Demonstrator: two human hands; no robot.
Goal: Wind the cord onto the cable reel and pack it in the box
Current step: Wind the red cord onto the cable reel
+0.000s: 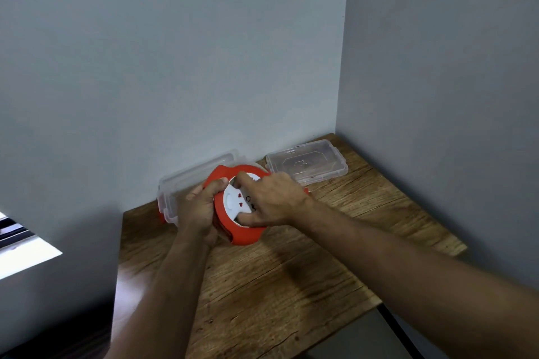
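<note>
A round red cable reel [246, 234] with a white socket face [234, 198] is held tilted above the wooden table [277, 285]. My left hand [201, 207] grips its left rim, thumb on top. My right hand [271, 198] lies across the white centre, fingers pressed into its recesses. No loose cord shows; the hands hide much of the reel. Behind the reel, against the wall, stands a clear plastic box [180, 183] with red latches.
The box's clear lid [306, 163] lies flat at the back right of the table, near the corner of two grey walls. The table's right edge runs close to the right wall. A bright window sill shows at the far left.
</note>
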